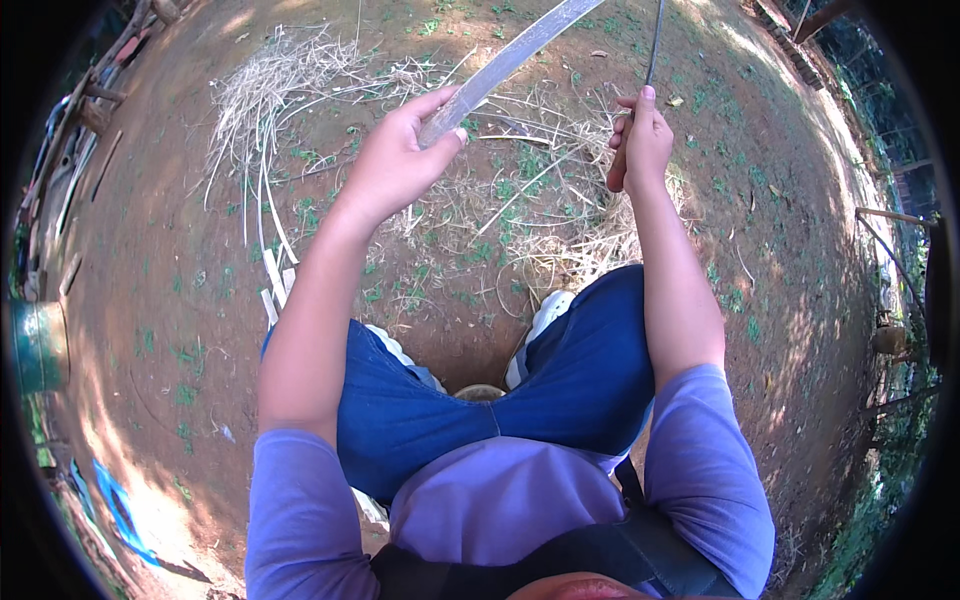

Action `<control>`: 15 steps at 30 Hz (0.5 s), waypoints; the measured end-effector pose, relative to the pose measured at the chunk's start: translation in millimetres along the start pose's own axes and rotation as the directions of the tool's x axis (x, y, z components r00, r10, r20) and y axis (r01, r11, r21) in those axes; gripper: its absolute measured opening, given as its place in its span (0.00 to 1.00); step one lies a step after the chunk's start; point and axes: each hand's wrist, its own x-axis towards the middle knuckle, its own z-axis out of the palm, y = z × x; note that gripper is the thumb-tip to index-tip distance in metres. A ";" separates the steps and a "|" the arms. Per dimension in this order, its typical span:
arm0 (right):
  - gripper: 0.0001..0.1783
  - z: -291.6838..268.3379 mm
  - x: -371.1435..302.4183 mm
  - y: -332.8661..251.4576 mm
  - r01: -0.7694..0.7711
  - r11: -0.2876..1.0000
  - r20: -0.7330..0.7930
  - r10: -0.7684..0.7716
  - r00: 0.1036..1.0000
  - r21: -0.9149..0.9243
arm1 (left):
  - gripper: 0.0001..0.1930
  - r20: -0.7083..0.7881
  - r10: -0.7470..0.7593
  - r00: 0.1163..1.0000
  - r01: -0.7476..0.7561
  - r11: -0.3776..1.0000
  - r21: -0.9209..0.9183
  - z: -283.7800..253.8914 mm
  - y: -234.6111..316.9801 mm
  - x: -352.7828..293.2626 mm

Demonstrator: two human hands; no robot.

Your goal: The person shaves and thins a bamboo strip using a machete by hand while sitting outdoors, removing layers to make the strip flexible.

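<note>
My left hand (395, 160) grips the near end of a long, flat, pale bamboo strip (510, 60) that runs up and to the right out of the top of the picture. My right hand (638, 140) is closed on the reddish-brown handle of a knife (618, 165), thumb pointing up; its thin dark blade (655, 40) rises straight up past the top edge. The two hands are about a hand's width apart. I sit with knees spread, in blue trousers (560, 380) and a purple shirt.
Bare brown earth with patches of grass lies all around. Dry straw-like shavings and thin split strips (290, 110) are heaped in front of my feet. A green container (38, 345) stands at far left, blue plastic (115, 505) at lower left, wooden posts at right.
</note>
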 end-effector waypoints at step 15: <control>0.38 28.7 -58.9 -21.7 -0.149 0.987 0.469 0.102 0.878 0.064 | 0.29 -0.035 -0.146 0.989 0.142 0.986 -0.087 5.7 2.4 3.2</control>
